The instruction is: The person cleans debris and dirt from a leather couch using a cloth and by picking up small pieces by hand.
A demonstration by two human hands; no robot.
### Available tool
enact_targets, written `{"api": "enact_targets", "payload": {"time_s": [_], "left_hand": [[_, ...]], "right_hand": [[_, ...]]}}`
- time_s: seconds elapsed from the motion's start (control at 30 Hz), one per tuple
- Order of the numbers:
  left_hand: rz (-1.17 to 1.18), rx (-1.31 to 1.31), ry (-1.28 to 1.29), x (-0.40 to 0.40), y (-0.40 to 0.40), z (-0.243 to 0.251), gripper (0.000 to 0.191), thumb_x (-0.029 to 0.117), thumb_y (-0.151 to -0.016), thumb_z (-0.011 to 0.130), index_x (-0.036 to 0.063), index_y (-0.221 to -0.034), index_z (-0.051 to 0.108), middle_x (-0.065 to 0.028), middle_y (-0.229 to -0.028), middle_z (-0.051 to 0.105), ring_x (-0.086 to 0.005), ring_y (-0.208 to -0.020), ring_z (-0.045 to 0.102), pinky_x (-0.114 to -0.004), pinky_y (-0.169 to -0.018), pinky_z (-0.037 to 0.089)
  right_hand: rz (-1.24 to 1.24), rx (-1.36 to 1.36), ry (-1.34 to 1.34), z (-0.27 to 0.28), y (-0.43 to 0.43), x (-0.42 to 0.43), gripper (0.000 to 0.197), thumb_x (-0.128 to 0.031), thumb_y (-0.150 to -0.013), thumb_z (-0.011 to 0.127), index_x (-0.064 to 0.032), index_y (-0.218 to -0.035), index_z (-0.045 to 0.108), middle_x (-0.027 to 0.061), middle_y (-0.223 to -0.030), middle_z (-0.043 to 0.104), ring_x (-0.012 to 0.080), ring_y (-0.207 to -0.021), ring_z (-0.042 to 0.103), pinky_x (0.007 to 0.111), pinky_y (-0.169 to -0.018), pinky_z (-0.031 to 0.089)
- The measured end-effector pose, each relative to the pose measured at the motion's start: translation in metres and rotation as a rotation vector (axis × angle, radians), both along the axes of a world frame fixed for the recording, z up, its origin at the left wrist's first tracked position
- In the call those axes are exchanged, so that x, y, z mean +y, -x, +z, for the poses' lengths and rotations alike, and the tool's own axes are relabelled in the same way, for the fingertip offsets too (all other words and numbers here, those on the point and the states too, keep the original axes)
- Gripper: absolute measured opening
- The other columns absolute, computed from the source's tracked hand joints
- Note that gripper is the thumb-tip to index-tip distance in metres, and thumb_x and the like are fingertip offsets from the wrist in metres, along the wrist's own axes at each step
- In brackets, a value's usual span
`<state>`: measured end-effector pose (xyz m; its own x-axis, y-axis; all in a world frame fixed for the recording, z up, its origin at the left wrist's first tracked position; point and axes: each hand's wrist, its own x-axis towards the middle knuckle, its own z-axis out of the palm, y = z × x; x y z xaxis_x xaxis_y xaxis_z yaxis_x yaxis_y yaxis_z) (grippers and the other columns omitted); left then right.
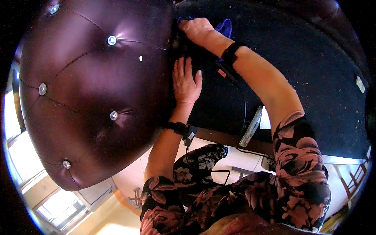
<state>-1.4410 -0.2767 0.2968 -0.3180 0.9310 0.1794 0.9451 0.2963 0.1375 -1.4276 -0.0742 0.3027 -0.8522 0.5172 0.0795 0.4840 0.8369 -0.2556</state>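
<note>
My left hand (187, 80) lies flat on the dark gap beside a tufted dark leather cushioned panel (141, 88), its thumb held apart and nothing in its grasp. Farther up, my right hand (197, 28) is curled over a blue cloth (225, 28), part of which shows past the fingers and part beyond the wrist. The fingertips are hidden in shadow at the panel's edge. Below both hands spreads a black fabric surface (293, 70). Under my right forearm sits a dark object with a red label (222, 73).
Clear crystal-like buttons (112, 40) dot the panel. A worn flat strip (251, 126) lies at the near edge of the black fabric, beside a white patch. A small black device (191, 135) with a cable hangs by my left wristband. Tiled floor (202, 141) shows below.
</note>
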Motion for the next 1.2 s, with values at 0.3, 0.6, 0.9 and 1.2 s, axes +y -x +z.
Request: {"api": "enact_targets", "payload": {"time_s": [0.3,0.6,0.9,1.2], "left_hand": [[0.028,0.013,0.015,-0.01,0.007,0.002,0.05,0.028,-0.088,0.051,0.0009,-0.129,0.041,-0.0221,-0.137,0.036,-0.0407,-0.126,0.033,-0.047,-0.106,0.026],[0.05,0.0,0.023,-0.013,0.014,0.003,0.051,0.03,-0.088,0.05,0.0031,-0.13,0.041,-0.0203,-0.137,0.036,-0.0395,-0.127,0.033,-0.048,-0.105,0.027],[0.019,-0.057,-0.04,0.002,0.0,0.003,0.05,0.028,-0.087,0.053,0.0024,-0.129,0.042,-0.0217,-0.136,0.037,-0.0421,-0.125,0.033,-0.047,-0.106,0.026],[-0.018,-0.092,-0.154,-0.004,0.002,0.002,0.039,0.02,-0.081,0.061,0.0003,-0.113,0.049,-0.0204,-0.114,0.047,-0.038,-0.109,0.042,-0.046,-0.097,0.034]], "right_hand": [[0.158,-0.133,0.05,0.008,-0.008,-0.03,0.042,-0.007,-0.084,0.049,-0.0154,-0.125,0.051,0.006,-0.116,0.058,0.0247,-0.085,0.066,0.035,-0.07,0.054],[0.196,-0.026,-0.025,-0.002,-0.017,-0.038,0.043,-0.008,-0.084,0.049,-0.0117,-0.127,0.048,0.0048,-0.127,0.051,0.0243,-0.088,0.065,0.035,-0.07,0.055],[-0.042,-0.041,0.021,-0.007,0.018,-0.003,0.03,-0.015,-0.086,0.05,-0.0112,-0.115,0.058,0.0103,-0.102,0.065,0.0256,-0.091,0.065,0.039,-0.072,0.054],[0.566,0.184,0.236,-0.025,-0.029,-0.012,0.046,-0.005,-0.076,0.051,-0.026,-0.117,0.06,0.0124,-0.107,0.064,0.0314,-0.092,0.063,0.041,-0.075,0.053]]}}
